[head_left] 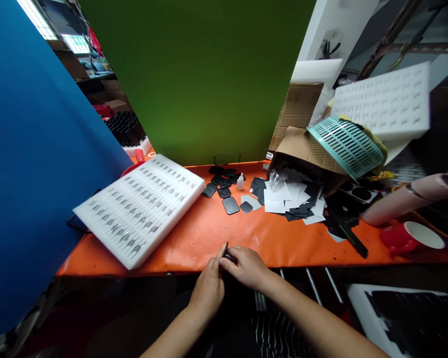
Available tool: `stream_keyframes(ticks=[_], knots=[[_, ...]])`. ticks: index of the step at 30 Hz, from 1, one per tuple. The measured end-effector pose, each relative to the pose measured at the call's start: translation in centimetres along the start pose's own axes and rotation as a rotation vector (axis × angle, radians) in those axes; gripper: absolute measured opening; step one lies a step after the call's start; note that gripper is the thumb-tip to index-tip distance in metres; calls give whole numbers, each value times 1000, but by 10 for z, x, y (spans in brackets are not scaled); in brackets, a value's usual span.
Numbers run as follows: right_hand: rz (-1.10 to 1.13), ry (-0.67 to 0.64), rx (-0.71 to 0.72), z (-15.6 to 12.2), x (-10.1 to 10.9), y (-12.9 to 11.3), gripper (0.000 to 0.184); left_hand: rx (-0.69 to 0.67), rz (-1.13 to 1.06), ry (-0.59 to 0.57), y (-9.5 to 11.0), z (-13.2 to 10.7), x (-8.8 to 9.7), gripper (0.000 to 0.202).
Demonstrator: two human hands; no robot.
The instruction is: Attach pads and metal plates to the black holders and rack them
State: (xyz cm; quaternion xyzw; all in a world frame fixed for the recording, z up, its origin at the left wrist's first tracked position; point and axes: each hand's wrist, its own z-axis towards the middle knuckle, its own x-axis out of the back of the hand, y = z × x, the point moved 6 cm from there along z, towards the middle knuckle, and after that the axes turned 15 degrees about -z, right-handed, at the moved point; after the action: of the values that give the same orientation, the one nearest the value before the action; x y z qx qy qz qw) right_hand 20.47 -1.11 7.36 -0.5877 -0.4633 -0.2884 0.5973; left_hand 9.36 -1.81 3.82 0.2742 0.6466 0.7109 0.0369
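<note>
My left hand (209,284) and my right hand (248,266) meet at the front edge of the orange tabletop (201,231). Between them is a small black piece (229,256), mostly covered by my fingers, so its kind cannot be made out. Both hands are closed on it. Beyond them lie several flat black rounded plates, the nearest a larger plate (230,205) and a smaller plate (246,207) on a scrap of white paper. A small white dropper bottle (240,183) stands upright beside the plates.
At left, a white foam tray (164,238) holds rows of thin pieces. A cardboard box (302,149) on its side spills black and white cards (278,199). A teal basket (349,144), red mug (399,238) and pink bottle (410,199) are at right; a green panel (205,79) stands behind.
</note>
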Motion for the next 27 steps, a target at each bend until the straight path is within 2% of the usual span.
stream_keyframes(ticks=[3, 9, 21, 27], knots=[[26, -41, -13, 1, -3, -1, 33, 10, -10, 43, -1, 0, 1, 52], [-189, -18, -30, -3, 13, -4, 38, 23, -61, 34, 0, 0, -3, 48], [-106, -29, 50, 2, 4, -2, 37, 70, -54, 101, -4, -4, -4, 44], [-148, 67, 28, 2, 14, -7, 37, 125, -185, 159, -4, -2, -5, 33]])
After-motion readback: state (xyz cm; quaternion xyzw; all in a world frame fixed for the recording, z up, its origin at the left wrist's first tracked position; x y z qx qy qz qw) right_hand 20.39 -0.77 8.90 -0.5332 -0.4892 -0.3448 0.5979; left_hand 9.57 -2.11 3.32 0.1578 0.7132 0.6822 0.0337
